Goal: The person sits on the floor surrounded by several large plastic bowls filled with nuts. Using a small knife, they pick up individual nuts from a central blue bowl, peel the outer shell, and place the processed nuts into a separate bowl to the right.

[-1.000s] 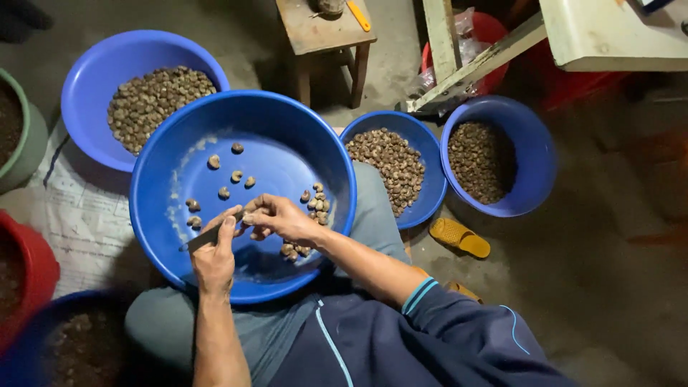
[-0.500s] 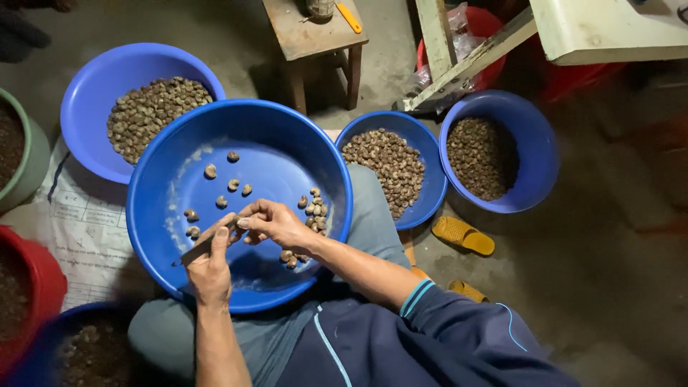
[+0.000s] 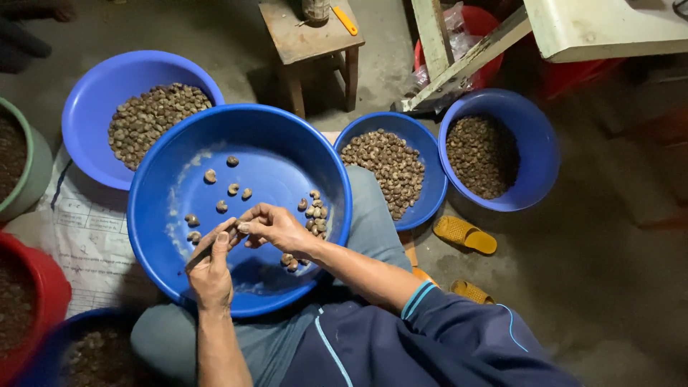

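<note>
I judge I'm mid-peel: my left hand (image 3: 210, 269) grips a small blade (image 3: 204, 251), my right hand (image 3: 272, 228) pinches a nut (image 3: 234, 231) over the big blue basin's (image 3: 165, 279) near rim. Next calls for steady scraping.

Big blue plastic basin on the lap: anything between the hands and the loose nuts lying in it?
Nothing visible. Both hands, left hand and right hand, sit over the big blue plastic basin; the scattered pale nuts lie on its open floor, uncovered.
</note>
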